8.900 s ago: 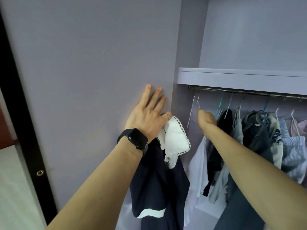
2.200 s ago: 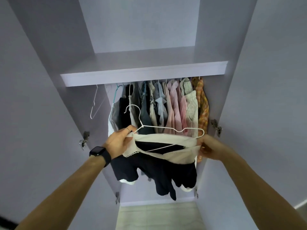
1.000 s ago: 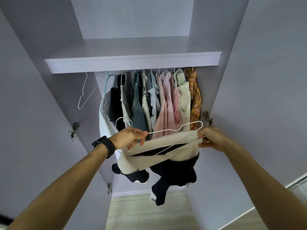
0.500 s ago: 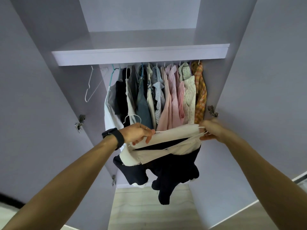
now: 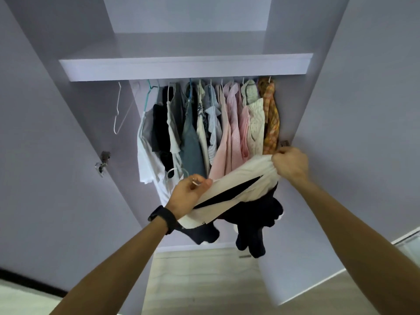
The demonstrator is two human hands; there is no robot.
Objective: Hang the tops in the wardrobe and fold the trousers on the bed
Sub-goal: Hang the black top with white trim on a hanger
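Note:
I hold a dark navy top with a wide cream collar [image 5: 241,180] stretched between both hands in front of the open wardrobe. My left hand [image 5: 188,194] grips the collar's left end together with a white wire hanger, whose hook [image 5: 176,172] sticks up behind my fingers. My right hand [image 5: 289,165] pinches the collar's right end, bunched up. The rest of the hanger is hidden inside the top. The navy body and sleeves [image 5: 256,223] hang below.
Several tops hang on the wardrobe rail [image 5: 209,123] under a lilac shelf [image 5: 181,67]. An empty white hanger [image 5: 118,110] hangs at the rail's left end. Both wardrobe doors stand open at my sides, with wood floor below.
The hanger has slid into the top's neck, so now only its hook shows. My right hand pulled the collar's right end over the hanger's shoulder and rose slightly.

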